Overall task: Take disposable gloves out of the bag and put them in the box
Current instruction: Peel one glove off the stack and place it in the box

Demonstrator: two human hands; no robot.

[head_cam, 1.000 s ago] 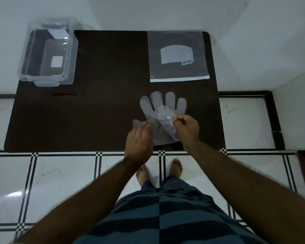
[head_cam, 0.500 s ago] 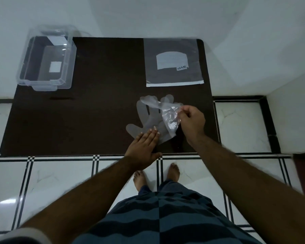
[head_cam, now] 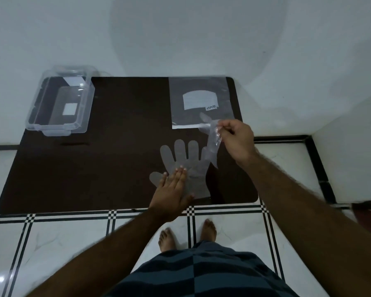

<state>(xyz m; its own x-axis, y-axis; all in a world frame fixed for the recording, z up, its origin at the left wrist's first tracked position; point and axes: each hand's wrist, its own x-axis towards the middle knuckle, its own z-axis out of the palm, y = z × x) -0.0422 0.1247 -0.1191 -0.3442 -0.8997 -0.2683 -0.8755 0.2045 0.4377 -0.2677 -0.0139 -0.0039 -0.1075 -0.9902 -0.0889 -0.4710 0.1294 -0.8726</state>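
A clear disposable glove (head_cam: 185, 161) lies flat on the dark mat (head_cam: 116, 163), fingers pointing away from me. My left hand (head_cam: 172, 194) presses flat on its cuff and palm, fingers together. My right hand (head_cam: 237, 140) pinches a second thin clear glove (head_cam: 212, 138) and holds it lifted above the mat, its lower end hanging close to the flat glove. The flat clear bag (head_cam: 201, 101) with a white label lies at the mat's far right. The empty clear plastic box (head_cam: 60, 103) stands at the mat's far left corner.
The mat lies on a white tiled floor with black lines. A white wall rises right behind the mat and a wall corner stands at the right. My bare feet (head_cam: 187, 232) stand just in front of the mat's near edge.
My right hand has peeled the top glove up and away to the right, toward the bag. My left hand went from pinching the glove's edge to lying flat on the lower glove.
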